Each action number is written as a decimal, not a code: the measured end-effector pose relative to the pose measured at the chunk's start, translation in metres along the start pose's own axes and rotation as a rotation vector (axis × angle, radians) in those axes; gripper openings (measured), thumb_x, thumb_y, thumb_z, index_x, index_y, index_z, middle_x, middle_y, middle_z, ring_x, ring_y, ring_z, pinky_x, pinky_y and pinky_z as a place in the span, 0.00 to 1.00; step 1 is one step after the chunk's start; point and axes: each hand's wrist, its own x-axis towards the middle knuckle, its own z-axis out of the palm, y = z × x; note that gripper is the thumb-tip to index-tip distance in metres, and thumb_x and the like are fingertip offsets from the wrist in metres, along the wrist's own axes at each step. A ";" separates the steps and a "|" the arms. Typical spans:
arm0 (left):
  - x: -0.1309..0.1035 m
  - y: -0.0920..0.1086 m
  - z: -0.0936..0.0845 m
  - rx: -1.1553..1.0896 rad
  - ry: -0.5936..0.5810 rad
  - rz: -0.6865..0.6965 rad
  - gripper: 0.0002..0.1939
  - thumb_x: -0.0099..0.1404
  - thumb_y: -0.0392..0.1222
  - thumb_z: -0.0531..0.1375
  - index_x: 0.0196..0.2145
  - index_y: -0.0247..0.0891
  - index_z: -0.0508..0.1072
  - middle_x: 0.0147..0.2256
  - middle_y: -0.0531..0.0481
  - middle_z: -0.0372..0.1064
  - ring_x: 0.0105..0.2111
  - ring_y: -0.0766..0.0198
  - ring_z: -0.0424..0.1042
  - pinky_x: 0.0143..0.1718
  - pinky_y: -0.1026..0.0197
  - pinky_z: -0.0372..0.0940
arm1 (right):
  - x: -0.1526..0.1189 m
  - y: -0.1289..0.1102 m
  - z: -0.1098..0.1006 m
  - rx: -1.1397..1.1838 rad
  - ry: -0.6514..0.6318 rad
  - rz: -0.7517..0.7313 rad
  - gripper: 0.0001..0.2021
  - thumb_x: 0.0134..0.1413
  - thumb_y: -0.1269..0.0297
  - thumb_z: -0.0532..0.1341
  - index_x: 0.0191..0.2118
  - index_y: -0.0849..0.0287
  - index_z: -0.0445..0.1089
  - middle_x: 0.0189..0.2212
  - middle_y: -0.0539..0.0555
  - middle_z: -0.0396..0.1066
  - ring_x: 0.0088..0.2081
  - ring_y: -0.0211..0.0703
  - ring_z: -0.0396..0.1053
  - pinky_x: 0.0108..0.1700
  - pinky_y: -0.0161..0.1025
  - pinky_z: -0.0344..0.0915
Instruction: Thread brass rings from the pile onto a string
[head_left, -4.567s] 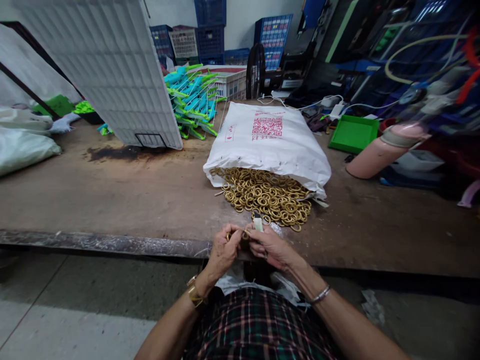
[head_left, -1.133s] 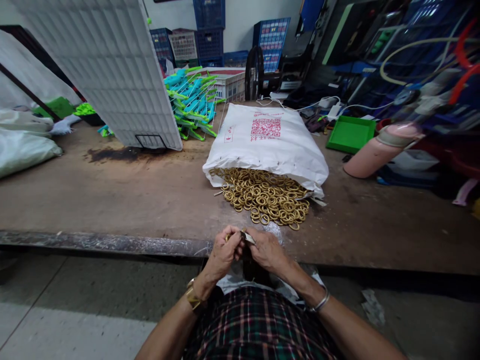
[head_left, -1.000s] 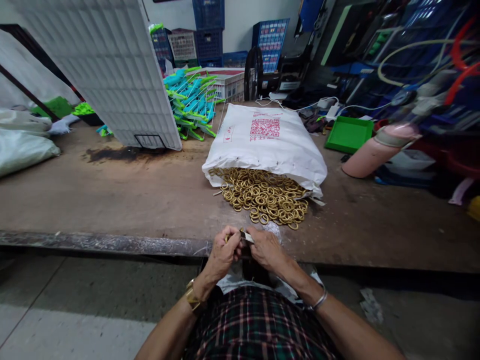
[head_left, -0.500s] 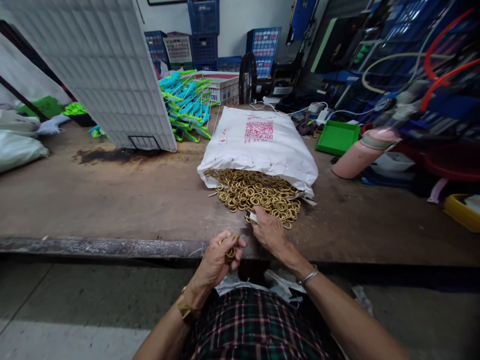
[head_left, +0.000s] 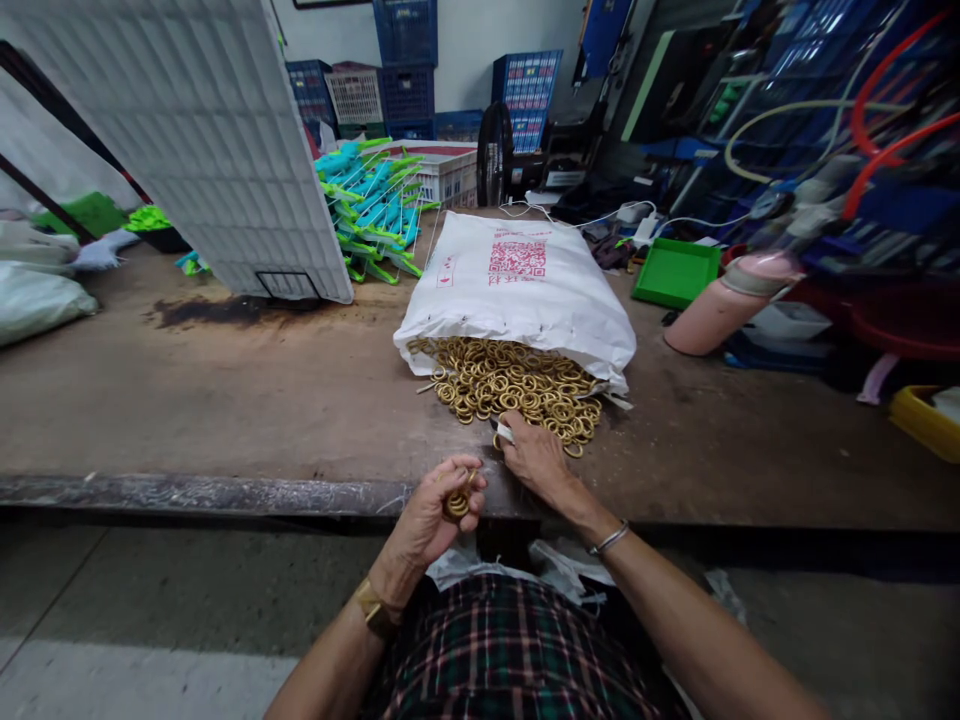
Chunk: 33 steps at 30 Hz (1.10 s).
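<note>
My left hand (head_left: 439,505), with a gold-coloured watch at its wrist, is curled around several brass-coloured rings (head_left: 456,503) just above the table's front edge. At the near rim of a heap of the same rings (head_left: 517,385) is my right hand (head_left: 536,455), palm down with its fingers bent together. Something white (head_left: 505,433) shows at its thumb and forefinger; whether it is tape or a tool I cannot tell. One ring lies by these fingertips, which are partly hidden. The heap spills from the open mouth of a white woven sack (head_left: 517,290) with red print.
A white ribbed panel (head_left: 247,170) stands at the left, beside teal and green plastic pieces (head_left: 375,205). On the right are a green tray (head_left: 676,273) and a pink bottle (head_left: 724,310). The wooden table (head_left: 187,400) ends close to my body.
My left hand has turned slightly and its fingers have loosened a little, so the rings in it show more. My right hand has barely shifted at the heap's edge.
</note>
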 end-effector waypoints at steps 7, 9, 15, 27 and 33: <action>0.006 0.001 -0.004 -0.121 0.064 -0.017 0.14 0.49 0.41 0.65 0.27 0.34 0.64 0.27 0.51 0.63 0.23 0.73 0.62 0.16 0.74 0.49 | -0.003 0.006 0.002 0.196 0.107 -0.064 0.09 0.53 0.68 0.50 0.38 0.58 0.65 0.30 0.53 0.68 0.32 0.40 0.64 0.32 0.34 0.52; 0.008 0.002 -0.004 -0.130 0.072 -0.015 0.13 0.48 0.39 0.66 0.27 0.34 0.64 0.27 0.51 0.63 0.23 0.73 0.62 0.15 0.75 0.49 | -0.004 0.006 0.002 0.242 0.127 -0.086 0.09 0.53 0.68 0.49 0.37 0.58 0.64 0.32 0.54 0.66 0.34 0.41 0.62 0.34 0.34 0.53; 0.010 0.002 -0.001 -0.095 0.070 -0.027 0.14 0.48 0.41 0.66 0.28 0.34 0.64 0.26 0.52 0.63 0.22 0.73 0.63 0.15 0.74 0.49 | -0.012 0.002 -0.001 0.454 0.121 -0.151 0.07 0.54 0.69 0.47 0.29 0.58 0.60 0.28 0.52 0.62 0.32 0.39 0.59 0.35 0.34 0.55; 0.017 -0.008 0.004 0.568 0.323 0.304 0.17 0.55 0.52 0.58 0.35 0.35 0.68 0.18 0.58 0.59 0.15 0.74 0.57 0.14 0.71 0.50 | -0.019 -0.003 -0.002 0.815 -0.055 -0.060 0.12 0.54 0.60 0.49 0.24 0.59 0.60 0.20 0.46 0.57 0.24 0.34 0.55 0.27 0.32 0.52; 0.017 -0.005 0.000 0.856 0.228 0.462 0.13 0.60 0.45 0.53 0.36 0.35 0.71 0.19 0.57 0.60 0.17 0.73 0.58 0.21 0.69 0.55 | -0.021 -0.006 -0.003 1.059 -0.205 0.131 0.09 0.47 0.60 0.55 0.24 0.59 0.63 0.17 0.45 0.61 0.19 0.30 0.55 0.21 0.30 0.50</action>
